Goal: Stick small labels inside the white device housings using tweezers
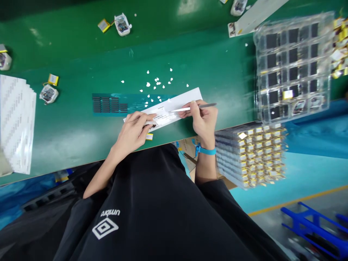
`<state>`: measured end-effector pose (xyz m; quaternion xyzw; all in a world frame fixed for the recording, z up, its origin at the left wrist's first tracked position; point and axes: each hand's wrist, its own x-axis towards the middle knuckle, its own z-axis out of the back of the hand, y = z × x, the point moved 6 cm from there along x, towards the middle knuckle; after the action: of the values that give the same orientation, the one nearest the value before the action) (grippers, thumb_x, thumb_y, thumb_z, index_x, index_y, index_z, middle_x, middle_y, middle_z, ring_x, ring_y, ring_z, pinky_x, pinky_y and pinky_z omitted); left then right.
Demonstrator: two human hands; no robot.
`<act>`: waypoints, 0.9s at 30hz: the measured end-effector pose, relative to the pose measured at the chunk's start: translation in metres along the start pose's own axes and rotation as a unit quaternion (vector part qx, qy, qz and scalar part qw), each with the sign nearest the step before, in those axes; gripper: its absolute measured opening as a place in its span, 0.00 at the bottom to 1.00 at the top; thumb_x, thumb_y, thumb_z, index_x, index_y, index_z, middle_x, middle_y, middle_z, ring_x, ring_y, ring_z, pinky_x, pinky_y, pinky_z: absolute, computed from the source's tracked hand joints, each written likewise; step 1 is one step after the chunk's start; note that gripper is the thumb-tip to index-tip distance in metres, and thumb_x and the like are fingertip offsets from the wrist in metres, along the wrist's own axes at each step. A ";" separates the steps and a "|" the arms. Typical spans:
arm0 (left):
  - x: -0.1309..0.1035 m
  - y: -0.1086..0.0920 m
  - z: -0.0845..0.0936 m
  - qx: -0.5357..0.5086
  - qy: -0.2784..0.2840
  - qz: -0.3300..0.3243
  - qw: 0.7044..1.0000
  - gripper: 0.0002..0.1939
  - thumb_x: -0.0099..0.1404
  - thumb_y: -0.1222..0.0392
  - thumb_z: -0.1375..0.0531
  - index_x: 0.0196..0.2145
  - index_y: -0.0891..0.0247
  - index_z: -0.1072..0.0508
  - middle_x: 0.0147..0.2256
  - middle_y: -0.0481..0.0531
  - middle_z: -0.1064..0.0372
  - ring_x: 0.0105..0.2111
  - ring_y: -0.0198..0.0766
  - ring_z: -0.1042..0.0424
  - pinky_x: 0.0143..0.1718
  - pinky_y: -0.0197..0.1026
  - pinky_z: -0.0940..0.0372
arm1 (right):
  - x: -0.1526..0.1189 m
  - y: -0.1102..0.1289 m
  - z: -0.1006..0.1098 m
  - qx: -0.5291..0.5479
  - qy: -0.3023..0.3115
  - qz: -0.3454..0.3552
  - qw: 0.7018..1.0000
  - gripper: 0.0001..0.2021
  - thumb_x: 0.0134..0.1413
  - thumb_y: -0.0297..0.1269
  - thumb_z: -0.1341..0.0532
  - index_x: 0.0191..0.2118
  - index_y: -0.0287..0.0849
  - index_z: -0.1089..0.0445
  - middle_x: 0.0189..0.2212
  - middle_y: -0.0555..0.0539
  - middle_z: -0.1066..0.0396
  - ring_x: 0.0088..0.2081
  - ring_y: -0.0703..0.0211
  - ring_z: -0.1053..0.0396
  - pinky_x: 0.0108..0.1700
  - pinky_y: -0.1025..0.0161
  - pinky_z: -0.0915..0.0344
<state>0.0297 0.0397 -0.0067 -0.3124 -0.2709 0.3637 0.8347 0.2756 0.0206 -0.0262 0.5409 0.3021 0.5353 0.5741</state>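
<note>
Right hand (204,119) pinches tweezers (208,105) over a label sheet (191,96); left hand (133,130) grips a small electronic device (153,124) (partly hidden); a slip could tear the label sheet.

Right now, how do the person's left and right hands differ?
The right hand grips a slim pointed tool, while the left hand holds a small, partly hidden part. The right wrist wears a blue band; the left wrist shows none. The left hand is toward the left end of the white strip, the right hand toward its right end. Both hands are bare.
</note>
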 end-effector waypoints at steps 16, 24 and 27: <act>0.013 -0.010 -0.023 0.066 0.045 -0.034 0.996 0.12 0.78 0.67 0.43 0.54 0.64 0.24 0.54 0.62 0.19 0.56 0.52 0.19 0.55 0.53 0.25 | 0.000 0.002 0.000 0.043 0.059 -0.034 0.997 0.24 0.71 0.61 0.35 0.35 0.47 0.16 0.26 0.49 0.19 0.29 0.59 0.19 0.36 0.61 0.20; 0.022 -0.016 0.000 -0.216 -0.095 0.072 0.969 0.06 0.74 0.63 0.35 0.47 0.62 0.19 0.36 0.48 0.16 0.28 0.34 0.16 0.33 0.34 0.25 | -0.004 0.025 0.001 0.131 -0.113 0.005 0.985 0.18 0.70 0.58 0.33 0.38 0.49 0.20 0.26 0.53 0.19 0.27 0.59 0.18 0.30 0.64 0.19; 0.023 -0.022 0.003 -0.352 -0.060 0.104 0.928 0.12 0.72 0.64 0.33 0.52 0.62 0.19 0.36 0.48 0.15 0.30 0.36 0.14 0.36 0.34 0.21 | -0.008 0.052 -0.015 0.132 -0.099 0.016 0.986 0.18 0.73 0.57 0.36 0.38 0.50 0.23 0.25 0.54 0.20 0.24 0.60 0.20 0.30 0.63 0.19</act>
<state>0.0510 0.0467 0.0163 -0.5901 -0.3976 0.3476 0.6106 0.2450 0.0091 0.0181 0.6673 0.3029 0.4436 0.5159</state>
